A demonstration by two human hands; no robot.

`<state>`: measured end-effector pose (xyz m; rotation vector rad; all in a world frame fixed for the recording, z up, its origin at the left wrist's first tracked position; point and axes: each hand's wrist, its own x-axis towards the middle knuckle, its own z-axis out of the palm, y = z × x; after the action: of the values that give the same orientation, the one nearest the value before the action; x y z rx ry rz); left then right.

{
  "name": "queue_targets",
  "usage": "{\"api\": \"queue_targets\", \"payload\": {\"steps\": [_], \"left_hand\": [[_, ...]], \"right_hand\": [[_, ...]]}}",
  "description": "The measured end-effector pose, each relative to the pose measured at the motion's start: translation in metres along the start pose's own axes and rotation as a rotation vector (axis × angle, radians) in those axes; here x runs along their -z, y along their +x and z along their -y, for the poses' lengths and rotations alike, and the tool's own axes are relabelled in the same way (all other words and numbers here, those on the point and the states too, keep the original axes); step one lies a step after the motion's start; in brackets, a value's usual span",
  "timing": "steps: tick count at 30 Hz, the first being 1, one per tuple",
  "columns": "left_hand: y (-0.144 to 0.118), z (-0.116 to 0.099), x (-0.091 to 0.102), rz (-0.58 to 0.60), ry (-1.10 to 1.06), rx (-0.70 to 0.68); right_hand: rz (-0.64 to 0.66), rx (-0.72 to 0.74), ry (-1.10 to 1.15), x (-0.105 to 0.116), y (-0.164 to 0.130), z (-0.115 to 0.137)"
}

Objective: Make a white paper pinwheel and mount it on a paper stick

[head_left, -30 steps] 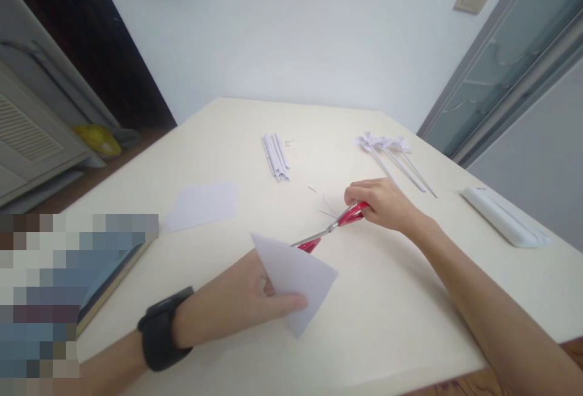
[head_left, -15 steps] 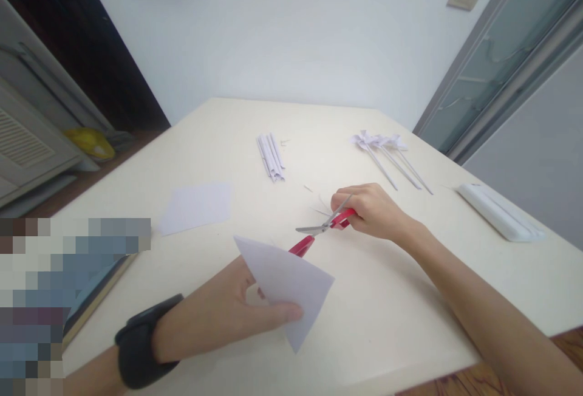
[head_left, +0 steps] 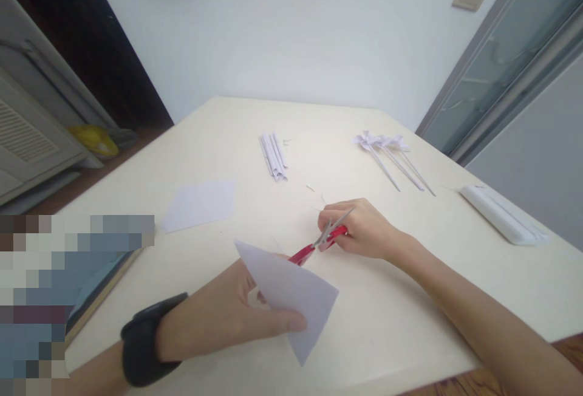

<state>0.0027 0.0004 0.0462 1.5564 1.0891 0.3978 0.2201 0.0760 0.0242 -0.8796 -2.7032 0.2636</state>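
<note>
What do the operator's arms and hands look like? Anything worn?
No gloves on the left hand or right hand. Left wrist: a black watch-like device on a wide black band. The right forearm is bare, nothing on its wrist. No sleeves or cables visible on either arm.

A hand could pass over the tabletop (head_left: 325,126) between the rolled paper tubes (head_left: 274,156) and the paper pinwheels (head_left: 382,141) (a few scraps (head_left: 286,141) lie just beside the tubes). Nearer, the red-handled scissors (head_left: 323,238) bar a straight crossing between right hand (head_left: 357,226) and held paper sheet (head_left: 291,293).
</note>
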Motion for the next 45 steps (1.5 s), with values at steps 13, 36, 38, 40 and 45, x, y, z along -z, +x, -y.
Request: {"api": "queue_targets", "payload": {"steps": [13, 36, 38, 40, 45], "left_hand": [[0.003, 0.006, -0.008, -0.068, -0.388, -0.028], [0.005, 0.012, -0.012, -0.162, -0.357, -0.101], [0.001, 0.009, -0.016, -0.1, -0.334, -0.102], [-0.001, 0.006, -0.018, -0.061, -0.322, -0.094], [-0.002, 0.005, -0.016, -0.054, -0.347, -0.101]], "right_hand": [[-0.015, -0.15, -0.065, -0.006, 0.002, 0.007], [-0.106, -0.038, 0.335, -0.013, 0.004, 0.036], [-0.083, -0.05, 0.401, -0.013, 0.004, 0.039], [-0.069, -0.07, 0.467, -0.014, 0.004, 0.043], [-0.039, -0.187, 0.55, -0.015, 0.004, 0.047]]}}
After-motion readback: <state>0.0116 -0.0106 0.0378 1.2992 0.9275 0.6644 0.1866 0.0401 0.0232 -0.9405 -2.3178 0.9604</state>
